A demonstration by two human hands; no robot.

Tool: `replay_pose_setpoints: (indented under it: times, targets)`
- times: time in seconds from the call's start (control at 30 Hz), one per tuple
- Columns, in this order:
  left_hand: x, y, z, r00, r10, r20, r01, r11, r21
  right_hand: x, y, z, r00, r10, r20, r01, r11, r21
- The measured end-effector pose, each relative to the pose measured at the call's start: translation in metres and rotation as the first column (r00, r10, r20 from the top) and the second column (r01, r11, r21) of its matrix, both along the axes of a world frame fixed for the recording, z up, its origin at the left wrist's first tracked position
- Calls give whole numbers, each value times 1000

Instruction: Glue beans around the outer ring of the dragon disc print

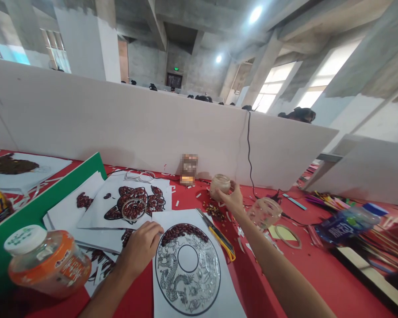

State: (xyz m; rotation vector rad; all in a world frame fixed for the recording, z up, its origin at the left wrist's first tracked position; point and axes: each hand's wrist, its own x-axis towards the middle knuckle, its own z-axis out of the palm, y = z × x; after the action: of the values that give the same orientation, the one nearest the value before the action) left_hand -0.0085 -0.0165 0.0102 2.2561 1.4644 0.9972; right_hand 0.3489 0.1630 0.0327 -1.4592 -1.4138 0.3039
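My right hand (230,196) is closed around a small clear jar (220,182) with pale, cloudy contents, near the white partition. My left hand (146,243) rests at the left edge of a printed sheet (192,217), its fingers curled together; whatever they may hold is hidden. On that sheet is a round dragon design (189,282). Dark red beans (185,232) cover the upper part of its ring. Beside the sheet's upper right lie a yellow-handled utility knife (223,243) and a pile of mixed seeds (214,211).
An overturned clear jar (264,213) lies right of my right hand. Bean-covered pictures (132,203) lie to the left, before a green board (53,203). An orange-labelled jar (49,260) stands front left, a blue-labelled bottle (350,223) lies right. A white partition (135,128) runs behind.
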Motion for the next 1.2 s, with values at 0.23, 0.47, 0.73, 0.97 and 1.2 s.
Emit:
replay_pose_setpoints:
  times: [0.23, 0.47, 0.73, 0.97, 1.2]
  targets:
    - [-1, 0, -2, 1000, -4, -5, 4, 1000, 12, 11, -8, -19, 996, 86, -19, -85, 995, 48]
    - [0, -1, 1, 1000, 3, 22, -5, 999, 52, 16, -13, -10, 988, 139, 60, -142, 989, 36]
    - [1, -1, 2, 1000, 8, 18, -9, 1000, 28, 5, -66, 18, 879, 161, 449, -142, 987, -77]
    - [0, 0, -1, 1000, -2, 2, 2, 1000, 9, -25, -57, 24, 628, 351, 695, -90, 919, -383]
    - [0, -1, 0, 1000, 4, 1, -4, 1000, 10, -37, -49, 30, 506, 404, 762, -4, 884, -467]
